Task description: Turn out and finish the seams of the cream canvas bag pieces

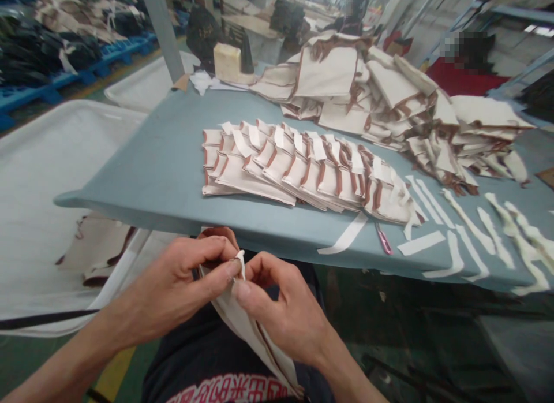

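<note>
A cream cloth piece with brown edging [255, 334] hangs over my lap, just in front of the table's near edge. At its upper corner my left hand [190, 276] pinches the fabric between thumb and fingers. Close beside it, my right hand [277, 299] has its thumb and index finger closed on the same corner. A small white tip of material sticks up between the fingertips. Overlapping cream pieces with brown edges and white strips [298, 166] lie in a row on the blue-grey table [168, 160] beyond my hands.
A larger heap of cream pieces [329, 74] covers the table's back. Pink-handled small tool [384, 240] and loose white strips [420, 243] lie at the right. White bins [56, 160] stand left, one holding cloth pieces. A yellowish block [227, 62] sits at the back left.
</note>
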Tool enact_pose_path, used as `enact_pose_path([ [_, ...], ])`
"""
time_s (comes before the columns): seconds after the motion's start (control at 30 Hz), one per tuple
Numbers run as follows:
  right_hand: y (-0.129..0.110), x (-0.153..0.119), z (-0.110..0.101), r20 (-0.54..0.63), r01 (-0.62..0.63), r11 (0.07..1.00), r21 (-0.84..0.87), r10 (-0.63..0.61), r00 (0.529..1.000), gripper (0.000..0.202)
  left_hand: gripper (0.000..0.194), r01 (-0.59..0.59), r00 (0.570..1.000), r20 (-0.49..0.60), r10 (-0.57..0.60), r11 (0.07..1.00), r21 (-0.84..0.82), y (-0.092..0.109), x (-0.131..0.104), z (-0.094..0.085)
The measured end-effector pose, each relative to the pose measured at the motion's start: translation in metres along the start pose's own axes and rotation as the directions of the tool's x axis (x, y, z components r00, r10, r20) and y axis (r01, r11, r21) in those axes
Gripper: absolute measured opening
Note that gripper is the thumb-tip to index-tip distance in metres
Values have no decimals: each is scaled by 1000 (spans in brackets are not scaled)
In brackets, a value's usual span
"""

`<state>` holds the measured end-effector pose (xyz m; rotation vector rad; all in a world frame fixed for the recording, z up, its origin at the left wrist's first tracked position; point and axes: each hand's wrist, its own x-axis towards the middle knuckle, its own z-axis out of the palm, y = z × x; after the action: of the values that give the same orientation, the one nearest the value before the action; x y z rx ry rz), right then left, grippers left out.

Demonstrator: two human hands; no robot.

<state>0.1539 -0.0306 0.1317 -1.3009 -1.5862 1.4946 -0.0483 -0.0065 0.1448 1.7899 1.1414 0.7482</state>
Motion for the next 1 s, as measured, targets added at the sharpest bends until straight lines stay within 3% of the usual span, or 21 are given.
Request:
enact_pose_path([
  [0.17,-1,9,-2,-70,-22,999,-35,20,997,23,31,-14,1000,7,13,999,40,-5,-3,8],
  [0.27,0,10,2,-95,-13,990,-141,0,995,23,30,11,1000,-13,-10,998,63,-8,-7,13],
  [0.4,11,10,19,-173,107,944,-312,-167,971,24,32,136,983,-119,-142,989,-59,-10,-10,25],
  [0.5,27,12,38,-288,301,848,-435,-448,846,18,36,238,952,-93,-290,898,-370,-17,-11,38],
  [0.57,39,13,47,-359,409,795,-448,-579,732,15,40,311,921,-6,-389,747,-588,-24,-11,45],
  [0.63,49,13,51,-386,473,777,-415,-621,682,16,45,357,899,83,-430,609,-709,-30,-12,48],
  [0.7,57,11,50,-385,455,799,-393,-592,708,18,50,378,906,155,-393,590,-714,-35,-13,45],
  [0.8,64,10,43,-343,392,834,-389,-526,778,19,49,355,934,173,-312,759,-547,-39,-15,34],
  [0.9,69,10,39,-306,361,853,-377,-482,821,21,45,294,956,81,-284,897,-330,-41,-14,26],
  [1.0,71,11,39,-319,217,914,-341,-330,888,19,47,281,956,-20,-293,933,-226,-43,-14,25],
])
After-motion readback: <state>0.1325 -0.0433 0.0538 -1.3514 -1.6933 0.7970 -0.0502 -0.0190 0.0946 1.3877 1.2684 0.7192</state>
